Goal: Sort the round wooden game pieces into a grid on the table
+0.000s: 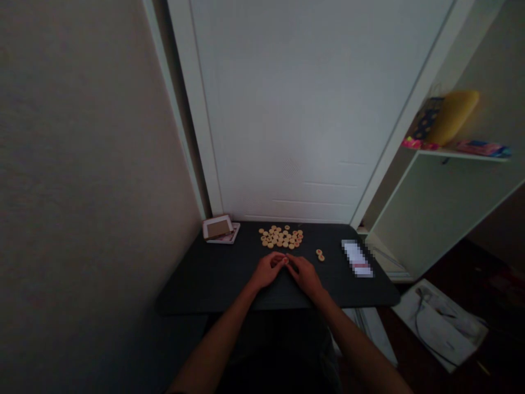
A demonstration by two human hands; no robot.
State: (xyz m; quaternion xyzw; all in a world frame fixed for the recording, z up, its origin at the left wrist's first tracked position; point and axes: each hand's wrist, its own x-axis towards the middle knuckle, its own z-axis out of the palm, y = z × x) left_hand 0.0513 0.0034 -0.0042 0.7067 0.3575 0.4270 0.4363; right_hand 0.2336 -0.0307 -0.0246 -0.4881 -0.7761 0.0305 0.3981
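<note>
Both hands meet over the middle of the dark table, fingertips together around one small round wooden piece point(285, 261). My left hand point(267, 270) pinches it from the left side, and my right hand point(304, 273) has its fingers on it from the right. Beyond them lies a spread of several round, light wooden pieces point(280, 237), some with dark or reddish markings. Two more wooden pieces point(320, 255) lie touching each other to the right of my right hand.
An open box with its lid point(221, 229) sits at the table's back left. A pixelated flat object point(356, 258) lies on the right of the dark table point(197, 290). A white door stands behind; shelves with a yellow item point(455, 115) are at the right.
</note>
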